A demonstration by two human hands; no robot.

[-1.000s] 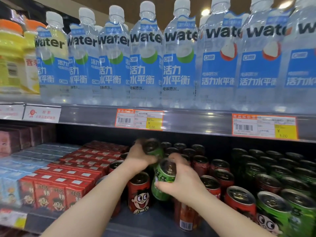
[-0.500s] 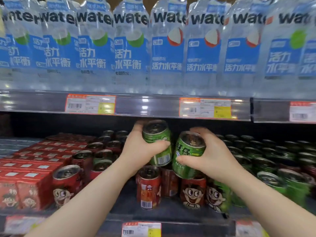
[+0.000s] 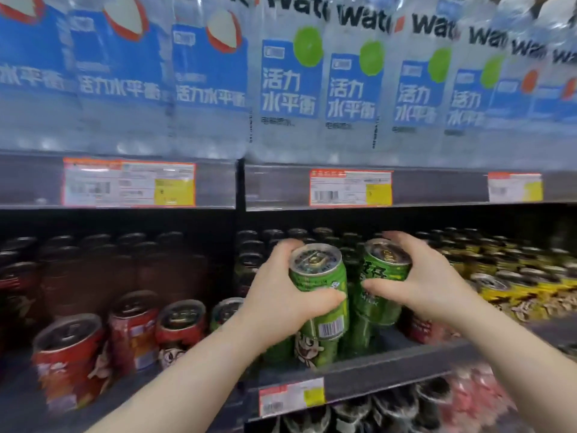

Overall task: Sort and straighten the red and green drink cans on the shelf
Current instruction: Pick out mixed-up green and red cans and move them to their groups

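Observation:
My left hand (image 3: 281, 295) grips a green drink can (image 3: 321, 276) with a barcode on its side, held above the front of the can shelf (image 3: 359, 367). Just to its right, my right hand (image 3: 424, 282) grips a second green can (image 3: 384, 270), tilted toward me. Both cans hang over green cans (image 3: 315, 348) standing at the shelf front. Red cans (image 3: 67, 354) stand in loose rows at the left, some leaning. One red can (image 3: 421, 329) shows under my right wrist.
Large water bottles (image 3: 290, 82) fill the shelf above, its rail (image 3: 274, 189) carrying price tags. Yellow cans (image 3: 512, 285) stand at the right. Dark can tops run to the shelf back. A lower shelf holds more drinks (image 3: 406, 404).
The view has swung right along the shelf. Both hands have carried their green cans rightward, from above the red cans to above the green ones.

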